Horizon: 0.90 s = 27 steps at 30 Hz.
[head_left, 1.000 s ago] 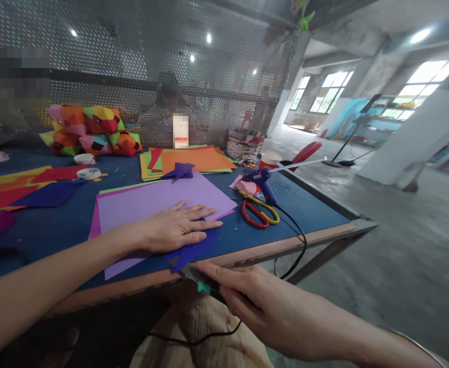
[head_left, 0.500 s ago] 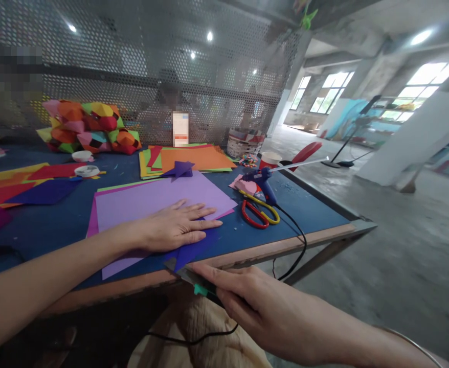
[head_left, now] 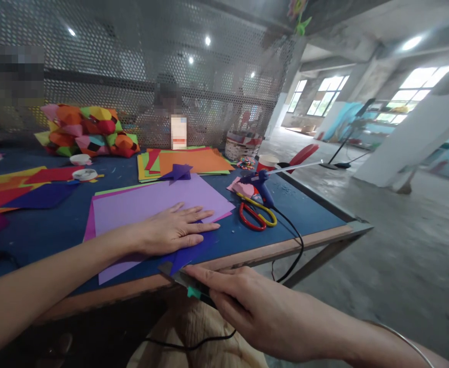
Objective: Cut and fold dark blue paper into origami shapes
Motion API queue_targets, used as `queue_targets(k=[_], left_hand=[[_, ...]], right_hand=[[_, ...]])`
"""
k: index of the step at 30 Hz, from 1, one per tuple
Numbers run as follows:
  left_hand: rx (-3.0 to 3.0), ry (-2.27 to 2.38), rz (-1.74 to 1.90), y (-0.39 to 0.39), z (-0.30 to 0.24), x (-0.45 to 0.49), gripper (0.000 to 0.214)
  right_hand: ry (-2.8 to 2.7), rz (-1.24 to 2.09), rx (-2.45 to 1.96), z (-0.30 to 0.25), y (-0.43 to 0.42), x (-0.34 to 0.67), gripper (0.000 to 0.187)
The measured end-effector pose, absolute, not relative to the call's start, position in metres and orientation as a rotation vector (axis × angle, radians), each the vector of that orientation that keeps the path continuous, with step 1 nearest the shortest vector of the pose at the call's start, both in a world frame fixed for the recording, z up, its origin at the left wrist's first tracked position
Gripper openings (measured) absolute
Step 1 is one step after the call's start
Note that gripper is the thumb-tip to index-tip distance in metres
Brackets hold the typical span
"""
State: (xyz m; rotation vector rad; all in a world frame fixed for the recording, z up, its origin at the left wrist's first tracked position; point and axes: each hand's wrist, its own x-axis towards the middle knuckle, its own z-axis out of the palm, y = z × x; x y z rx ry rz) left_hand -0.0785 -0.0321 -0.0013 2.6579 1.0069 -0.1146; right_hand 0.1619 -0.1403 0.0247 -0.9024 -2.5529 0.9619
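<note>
My left hand (head_left: 178, 228) lies flat with fingers spread, pressing on a dark blue piece of paper (head_left: 194, 251) and the edge of a light purple sheet (head_left: 128, 204). Closed around a utility knife (head_left: 194, 284) with a green slider, my right hand (head_left: 243, 306) sits at the table's front edge, its index finger along the top. The knife's blade end is at the fold of the blue paper's near corner; part of it is hidden by the paper. A magenta sheet (head_left: 89, 222) shows beneath the light purple one.
Scissors with red and yellow handles (head_left: 253, 217) lie beside a blue glue gun (head_left: 263, 189), its black cord (head_left: 299, 250) hanging over the edge. Behind are stacked coloured paper (head_left: 189, 161), a woven basket (head_left: 242, 145), a paper cup (head_left: 266, 162) and folded-paper shapes (head_left: 90, 130).
The knife and my right hand have shifted slightly left along the blue paper. My left hand still presses the paper; the whole view has moved a little.
</note>
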Motion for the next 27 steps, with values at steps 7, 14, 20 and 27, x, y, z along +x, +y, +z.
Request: queue_targets(k=[7,14,20,27], left_hand=[[2.662,0.992,-0.108,-0.03,-0.002,-0.078,0.052],[2.648,0.981,-0.024,-0.032,-0.003,-0.081,0.051],[2.622,0.992,0.143,-0.032,-0.007,-0.084,0.061],[2.362,1.362,0.677,-0.034,0.008,-0.096,0.065]], right_hand=[[-2.537,1.131,-0.876,0.028,-0.141,0.161,0.052],[-2.604,1.114,-0.845,0.054,-0.154,0.17,0.055],[-2.364,0.502,-1.214,0.041,-0.129,0.194,0.06],[-2.341,-0.017,-1.799,0.03,-0.079,0.194,0.057]])
